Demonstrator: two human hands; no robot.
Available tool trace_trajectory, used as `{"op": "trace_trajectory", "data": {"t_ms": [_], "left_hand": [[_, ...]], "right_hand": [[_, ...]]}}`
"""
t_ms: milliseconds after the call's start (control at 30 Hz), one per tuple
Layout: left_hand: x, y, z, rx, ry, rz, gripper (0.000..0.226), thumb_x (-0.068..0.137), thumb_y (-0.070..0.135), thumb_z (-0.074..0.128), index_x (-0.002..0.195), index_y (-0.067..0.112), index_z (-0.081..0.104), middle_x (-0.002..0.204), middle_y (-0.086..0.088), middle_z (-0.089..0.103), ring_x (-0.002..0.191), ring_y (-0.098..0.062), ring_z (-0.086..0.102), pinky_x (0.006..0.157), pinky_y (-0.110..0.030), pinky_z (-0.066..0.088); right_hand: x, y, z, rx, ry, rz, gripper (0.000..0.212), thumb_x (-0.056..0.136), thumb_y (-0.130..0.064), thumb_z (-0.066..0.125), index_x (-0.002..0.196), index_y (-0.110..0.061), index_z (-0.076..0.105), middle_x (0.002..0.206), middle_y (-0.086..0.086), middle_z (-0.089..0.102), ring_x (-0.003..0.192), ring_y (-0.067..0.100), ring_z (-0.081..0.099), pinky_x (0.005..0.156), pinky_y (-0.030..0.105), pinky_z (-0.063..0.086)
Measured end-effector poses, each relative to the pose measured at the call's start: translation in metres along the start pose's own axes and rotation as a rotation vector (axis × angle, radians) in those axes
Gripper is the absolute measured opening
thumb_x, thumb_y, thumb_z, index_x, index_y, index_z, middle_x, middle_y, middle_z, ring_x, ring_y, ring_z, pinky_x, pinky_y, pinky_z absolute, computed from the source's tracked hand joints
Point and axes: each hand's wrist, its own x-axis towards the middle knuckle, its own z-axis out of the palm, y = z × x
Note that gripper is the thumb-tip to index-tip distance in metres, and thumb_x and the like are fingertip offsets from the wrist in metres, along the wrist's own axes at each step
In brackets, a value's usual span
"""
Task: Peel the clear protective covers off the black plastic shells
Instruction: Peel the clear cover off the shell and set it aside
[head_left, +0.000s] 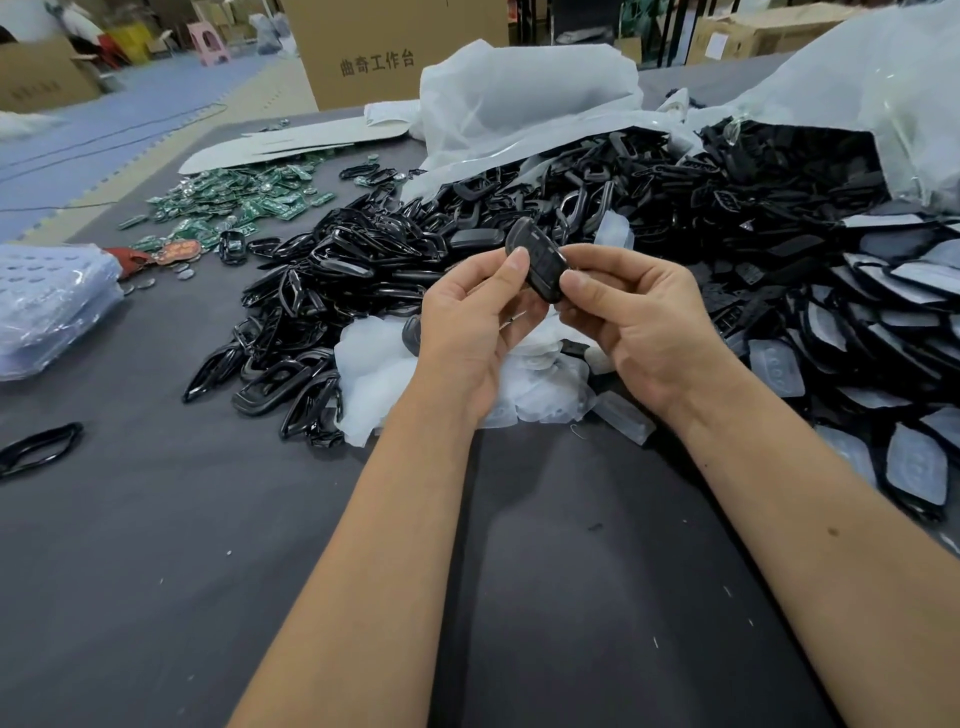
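Left hand (475, 317) and right hand (631, 317) both in pinching grip on one black key-fob shell (540, 260), thumbs pressed against its face, above desk (156, 519).

Shell (540, 265) betw. hands: black, glossy. Frames pile (322, 312) left of hands: black. Covers heap (374, 374) under hands: clear-whitish. Circuit boards (234, 202) far left: green. Table cloth (156, 519): dk grey. Carton (384, 47) beyond: brown w/ black print.
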Motion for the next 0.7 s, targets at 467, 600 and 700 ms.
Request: {"op": "trace_trajectory", "data": {"t_ms": [467, 600, 700], "left_hand": [[-0.0002, -0.0015, 0.0009, 0.005, 0.03, 0.033, 0.007, 0.1, 0.008, 0.065, 0.097, 0.003, 0.07, 0.09, -0.011, 0.071, 0.072, -0.014, 0.067, 0.066, -0.024, 0.058], [0.0007, -0.0007, -0.0005, 0.009, 0.02, -0.027, 0.012, 0.101, 0.009, 0.064, 0.096, 0.002, 0.072, 0.085, -0.01, 0.073, 0.071, -0.014, 0.066, 0.066, -0.023, 0.058], [0.0016, -0.0001, -0.0014, 0.009, 0.016, -0.06, 0.013, 0.101, 0.009, 0.063, 0.095, 0.001, 0.072, 0.081, -0.008, 0.073, 0.068, -0.012, 0.065, 0.064, -0.022, 0.056]], "right_hand": [[-0.0023, -0.001, 0.0066, -0.013, 0.02, 0.018, 0.023, 0.072, -0.012, 0.08, 0.093, -0.007, 0.074, 0.075, 0.004, 0.075, 0.068, 0.015, 0.071, 0.073, 0.026, 0.06], [-0.0039, -0.0013, 0.005, -0.026, 0.004, 0.021, 0.023, 0.08, -0.004, 0.076, 0.103, -0.003, 0.074, 0.08, 0.007, 0.076, 0.068, 0.015, 0.071, 0.073, 0.027, 0.06], [-0.0041, -0.0022, 0.0042, -0.03, 0.01, 0.035, 0.03, 0.076, -0.008, 0.077, 0.105, -0.003, 0.073, 0.083, 0.009, 0.074, 0.067, 0.016, 0.069, 0.073, 0.027, 0.06]]}}
